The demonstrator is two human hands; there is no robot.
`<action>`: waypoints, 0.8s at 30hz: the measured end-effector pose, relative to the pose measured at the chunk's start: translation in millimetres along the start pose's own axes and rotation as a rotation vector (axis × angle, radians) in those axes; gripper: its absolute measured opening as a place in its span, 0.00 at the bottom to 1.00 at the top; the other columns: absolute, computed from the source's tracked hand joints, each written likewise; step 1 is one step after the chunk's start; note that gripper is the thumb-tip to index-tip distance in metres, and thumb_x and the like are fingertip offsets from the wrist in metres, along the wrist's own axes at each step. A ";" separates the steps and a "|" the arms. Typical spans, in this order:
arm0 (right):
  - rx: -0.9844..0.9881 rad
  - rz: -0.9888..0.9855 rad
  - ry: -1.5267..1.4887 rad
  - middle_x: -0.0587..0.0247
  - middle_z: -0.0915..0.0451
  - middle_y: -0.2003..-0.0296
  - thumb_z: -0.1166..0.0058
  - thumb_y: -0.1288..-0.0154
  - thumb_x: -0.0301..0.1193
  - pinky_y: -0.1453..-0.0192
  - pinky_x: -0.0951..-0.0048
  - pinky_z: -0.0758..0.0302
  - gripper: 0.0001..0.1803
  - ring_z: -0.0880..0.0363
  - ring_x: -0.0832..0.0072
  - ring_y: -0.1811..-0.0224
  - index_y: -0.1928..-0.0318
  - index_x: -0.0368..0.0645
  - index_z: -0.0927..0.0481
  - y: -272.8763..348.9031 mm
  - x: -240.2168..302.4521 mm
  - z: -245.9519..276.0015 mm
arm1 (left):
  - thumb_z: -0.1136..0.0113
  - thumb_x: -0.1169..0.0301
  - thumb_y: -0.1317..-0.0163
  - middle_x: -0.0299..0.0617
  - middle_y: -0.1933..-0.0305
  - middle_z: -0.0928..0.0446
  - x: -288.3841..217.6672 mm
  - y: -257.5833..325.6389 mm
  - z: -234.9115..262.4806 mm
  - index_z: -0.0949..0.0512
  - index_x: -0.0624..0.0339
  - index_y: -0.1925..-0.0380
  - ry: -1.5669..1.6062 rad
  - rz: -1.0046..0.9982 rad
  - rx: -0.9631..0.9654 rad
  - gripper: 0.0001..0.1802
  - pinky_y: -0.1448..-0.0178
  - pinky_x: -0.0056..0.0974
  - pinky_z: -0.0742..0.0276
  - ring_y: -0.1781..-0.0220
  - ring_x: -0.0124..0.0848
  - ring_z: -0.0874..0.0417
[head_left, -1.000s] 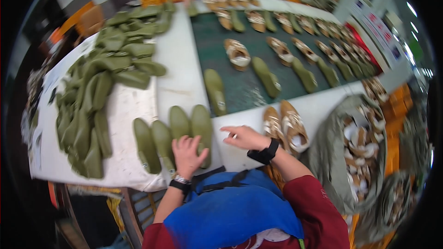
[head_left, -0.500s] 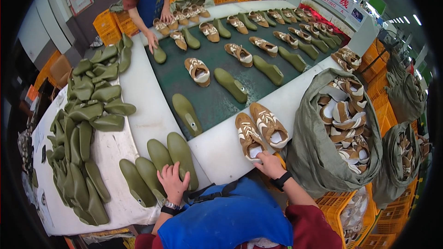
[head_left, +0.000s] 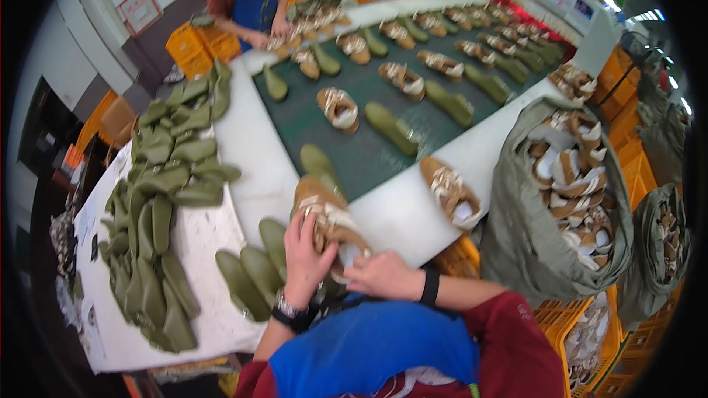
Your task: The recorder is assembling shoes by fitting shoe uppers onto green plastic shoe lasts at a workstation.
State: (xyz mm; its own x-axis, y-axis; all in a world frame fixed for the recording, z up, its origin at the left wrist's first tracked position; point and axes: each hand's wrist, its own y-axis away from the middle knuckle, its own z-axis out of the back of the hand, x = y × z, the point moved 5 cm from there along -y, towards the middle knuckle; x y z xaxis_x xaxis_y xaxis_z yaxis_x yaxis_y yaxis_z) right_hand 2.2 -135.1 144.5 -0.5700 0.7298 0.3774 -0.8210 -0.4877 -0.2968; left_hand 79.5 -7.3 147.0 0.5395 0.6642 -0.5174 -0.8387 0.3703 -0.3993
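Note:
A brown sneaker with white stripes [head_left: 328, 210] is held toe away from me, close to my body. My left hand [head_left: 306, 254] wraps over its side and laces. At its heel opening, my right hand [head_left: 380, 273] pinches the back edge. Beside them on the left lie green shoe lasts [head_left: 247, 280], partly hidden by my left arm. A matching sneaker [head_left: 451, 191] rests on the white table edge to the right. Just beyond the held shoe, a single green last [head_left: 318, 166] lies on the dark green belt, partly covered.
Rows of sneakers and lasts stand on the belt [head_left: 295, 114]. A heap of lasts [head_left: 158, 221] covers the left table. On the right is a grey sack [head_left: 509, 214] full of sneakers above orange crates [head_left: 549, 317]. Across the belt, a co-worker in a blue apron [head_left: 256, 7] handles sneakers.
My right hand has brought one sneaker of the pair leftward. My left hand has left the lasts and taken hold of it. The co-worker's hand has moved off a last.

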 end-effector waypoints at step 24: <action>-0.584 -0.149 -0.229 0.59 0.26 0.75 0.46 0.47 0.20 0.76 0.68 0.28 0.16 0.24 0.64 0.78 0.57 0.41 0.29 -19.3 -30.4 44.5 | 0.50 0.85 0.48 0.56 0.51 0.28 -23.8 -1.6 14.6 0.33 0.65 0.50 0.262 -0.049 -0.029 0.22 0.46 0.45 0.28 0.50 0.52 0.25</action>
State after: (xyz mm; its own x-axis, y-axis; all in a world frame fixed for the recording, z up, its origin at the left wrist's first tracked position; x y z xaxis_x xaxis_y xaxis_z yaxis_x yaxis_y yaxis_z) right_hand 33.9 -169.2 177.8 -0.4970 0.6170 0.6102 -0.7757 -0.0007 -0.6310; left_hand 67.0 -14.2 171.0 0.5833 0.4537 -0.6737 -0.8107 0.3767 -0.4483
